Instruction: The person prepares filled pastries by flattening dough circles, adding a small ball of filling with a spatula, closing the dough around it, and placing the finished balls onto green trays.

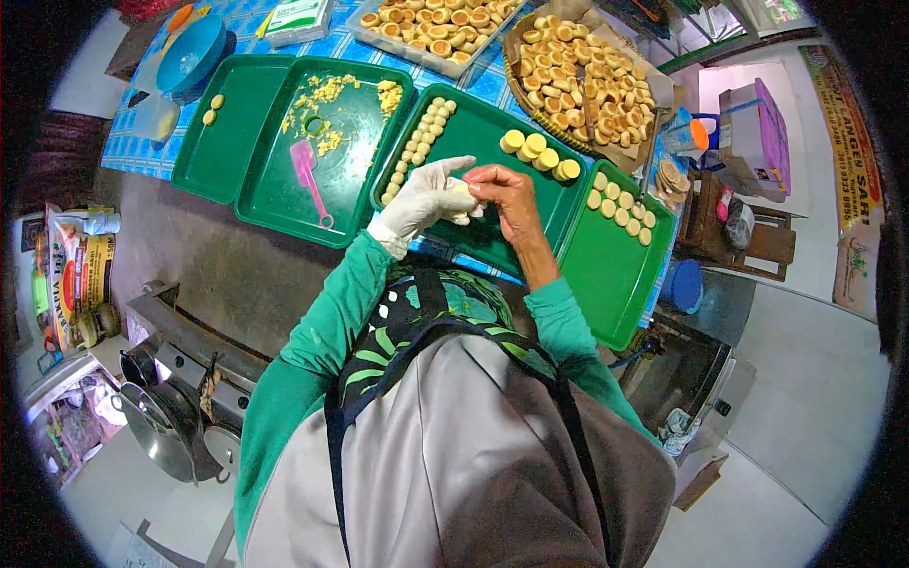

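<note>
My left hand, in a white glove, and my bare right hand meet over the near edge of a green tray. Between their fingertips is a small pale dough piece, partly hidden by the fingers. Dough balls line that tray's left side in rows; short yellow cylinders stand toward its right. Flat round dough pieces sit in the green tray to the right. Another green tray, left of my hands, holds yellow crumbly filling and a pink spatula.
Baked round pastries fill a woven basket and a plastic box at the back. The far-left green tray carries a few dough pieces, near a blue bowl. A stove and wok stand lower left.
</note>
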A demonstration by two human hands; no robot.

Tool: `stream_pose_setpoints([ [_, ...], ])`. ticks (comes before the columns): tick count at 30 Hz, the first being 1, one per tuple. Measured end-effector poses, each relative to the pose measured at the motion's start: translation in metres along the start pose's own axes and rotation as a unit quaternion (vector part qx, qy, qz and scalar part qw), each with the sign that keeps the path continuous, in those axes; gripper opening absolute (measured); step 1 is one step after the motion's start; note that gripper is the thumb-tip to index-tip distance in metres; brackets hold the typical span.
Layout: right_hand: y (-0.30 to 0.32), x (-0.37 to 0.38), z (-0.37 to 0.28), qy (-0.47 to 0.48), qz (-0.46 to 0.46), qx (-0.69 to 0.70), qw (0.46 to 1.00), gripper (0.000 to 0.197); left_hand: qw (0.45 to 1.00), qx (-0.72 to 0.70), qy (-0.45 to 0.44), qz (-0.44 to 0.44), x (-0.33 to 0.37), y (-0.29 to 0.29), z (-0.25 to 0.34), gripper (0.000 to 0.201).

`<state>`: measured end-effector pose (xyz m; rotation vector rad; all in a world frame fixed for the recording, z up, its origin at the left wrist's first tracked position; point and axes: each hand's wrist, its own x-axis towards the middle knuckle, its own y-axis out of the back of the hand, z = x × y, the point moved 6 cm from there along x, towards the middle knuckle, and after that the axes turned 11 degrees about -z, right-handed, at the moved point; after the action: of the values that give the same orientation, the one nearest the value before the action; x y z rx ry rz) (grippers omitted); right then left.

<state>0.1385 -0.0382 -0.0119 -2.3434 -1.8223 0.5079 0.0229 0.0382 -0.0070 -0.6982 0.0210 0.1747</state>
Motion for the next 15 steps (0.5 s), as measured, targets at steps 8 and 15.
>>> stream_pose_setpoints([
  [8, -0.013, -0.024, -0.032, 0.254, 0.019, -0.33, 0.909, 0.016, 0.988, -0.15, -0.032, 0.021, -0.003, -0.004, 0.0, 0.062],
  [15, -0.005, -0.01, 0.017, 0.07, 0.002, 0.247, 0.967, 0.019, 0.992, -0.126, -0.026, -0.011, 0.002, -0.011, 0.008, 0.064],
])
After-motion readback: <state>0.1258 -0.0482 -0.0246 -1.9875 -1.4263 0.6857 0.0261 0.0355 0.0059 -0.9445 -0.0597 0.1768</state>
